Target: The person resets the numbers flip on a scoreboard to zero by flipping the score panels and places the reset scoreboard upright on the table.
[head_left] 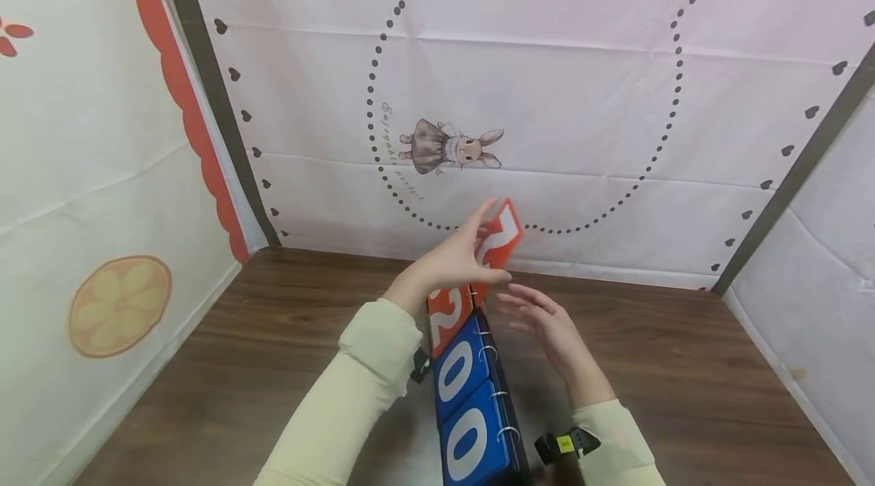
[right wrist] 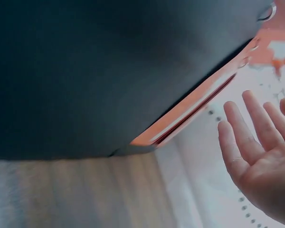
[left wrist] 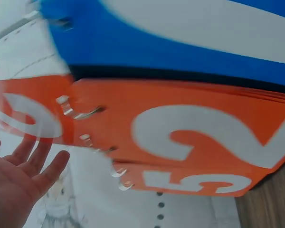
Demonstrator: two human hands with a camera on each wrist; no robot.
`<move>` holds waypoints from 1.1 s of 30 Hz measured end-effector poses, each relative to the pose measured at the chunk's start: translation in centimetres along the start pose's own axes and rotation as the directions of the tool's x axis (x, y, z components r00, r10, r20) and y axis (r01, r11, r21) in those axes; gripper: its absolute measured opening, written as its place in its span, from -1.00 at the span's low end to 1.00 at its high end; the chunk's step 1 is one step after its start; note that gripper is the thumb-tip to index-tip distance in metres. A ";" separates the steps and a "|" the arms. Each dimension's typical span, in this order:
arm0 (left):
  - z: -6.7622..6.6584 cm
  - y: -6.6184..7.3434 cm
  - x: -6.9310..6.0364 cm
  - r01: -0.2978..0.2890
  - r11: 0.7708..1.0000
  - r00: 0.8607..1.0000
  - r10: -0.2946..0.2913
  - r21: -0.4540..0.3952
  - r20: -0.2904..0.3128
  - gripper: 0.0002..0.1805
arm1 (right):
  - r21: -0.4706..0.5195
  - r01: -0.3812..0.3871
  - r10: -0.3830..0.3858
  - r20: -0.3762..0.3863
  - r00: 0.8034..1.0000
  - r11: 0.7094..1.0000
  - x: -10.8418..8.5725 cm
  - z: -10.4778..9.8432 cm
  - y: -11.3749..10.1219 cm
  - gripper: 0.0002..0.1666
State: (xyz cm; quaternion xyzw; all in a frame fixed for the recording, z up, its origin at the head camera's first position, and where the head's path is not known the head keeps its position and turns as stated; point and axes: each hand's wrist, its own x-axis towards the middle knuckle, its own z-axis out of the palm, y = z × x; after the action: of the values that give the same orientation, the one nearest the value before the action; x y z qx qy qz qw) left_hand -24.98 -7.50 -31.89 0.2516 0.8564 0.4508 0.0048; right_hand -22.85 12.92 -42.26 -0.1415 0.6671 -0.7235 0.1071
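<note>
A flip scoreboard with ring-bound number cards lies lengthwise before me. Its near blue cards each read 0; the far orange cards show a 2 and, in the left wrist view, a 5. One orange card stands lifted on its rings at the far end. My left hand is spread at this card, thumb apart from the fingers, with fingertips against or just behind its edge. To the right of the board, my right hand hovers with fingers extended, holding nothing.
The scoreboard rests on a dark wood-grain table. Behind it rises a white printed cloth wall, close to the lifted card. More cloth walls stand at left and right. Each wrist wears a black camera band.
</note>
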 end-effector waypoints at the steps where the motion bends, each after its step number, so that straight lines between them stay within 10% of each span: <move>1: -0.4 0.1 -0.3 -0.013 1.000 1.000 0.012 -0.018 -0.018 0.20 | -0.010 -0.006 0.006 0.004 1.000 1.000 0.0 -0.1 0.4 -0.53; 14: -5.3 -2.9 -6.1 0.077 0.994 0.994 -0.082 -0.071 -0.071 0.00 | -0.186 -0.097 0.099 0.003 0.995 0.978 -0.4 -0.4 2.7 -0.55; 25: -5.0 -8.5 -11.0 0.226 0.962 0.972 -0.233 -0.150 -0.028 -0.06 | -0.196 -0.103 0.103 -0.010 0.995 0.975 -0.6 -0.3 3.4 -0.53; 33: -2.7 -12.6 -11.1 0.352 0.841 0.923 -0.384 -0.410 0.006 -0.30 | -0.208 -0.101 0.103 0.000 0.995 0.973 -0.5 -0.5 3.5 -0.54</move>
State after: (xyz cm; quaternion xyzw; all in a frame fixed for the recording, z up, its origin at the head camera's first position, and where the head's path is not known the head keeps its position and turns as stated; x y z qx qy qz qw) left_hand -21.29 -20.26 -42.50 0.0587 0.7766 0.6175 0.1101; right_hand -22.65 13.23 -45.77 -0.1215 0.7447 -0.6427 0.1326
